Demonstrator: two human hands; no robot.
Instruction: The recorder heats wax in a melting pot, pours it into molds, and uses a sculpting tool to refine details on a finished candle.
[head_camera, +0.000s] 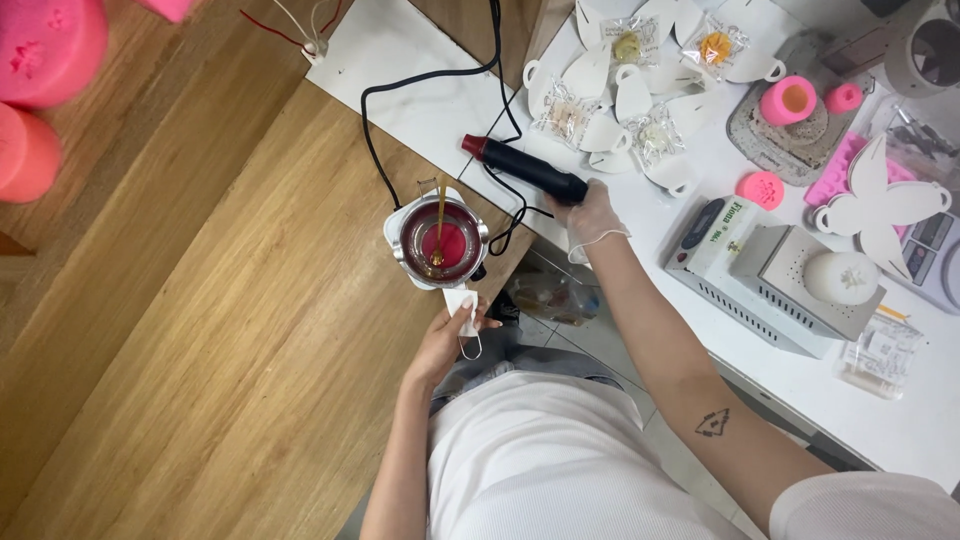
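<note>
My right hand (590, 215), in a thin clear glove, grips the rear of a black heat gun (525, 167) with a red nozzle that points up-left over the white table (800, 375). My left hand (447, 335) holds the white handle (461, 305) of a small metal melting pot (440, 240). The pot holds red liquid and stands on a white base on the wooden table (220, 330). A wooden stick (438, 222) stands in the pot.
Black cables (372, 150) run from the pot and heat gun across a white board. White cup-shaped cutouts (610, 90), wrapped pieces, pink moulds (788, 100), a scale (715, 240) and a metal box with a white candle (842, 277) crowd the white table. Large pink shapes (40, 60) lie at the upper left.
</note>
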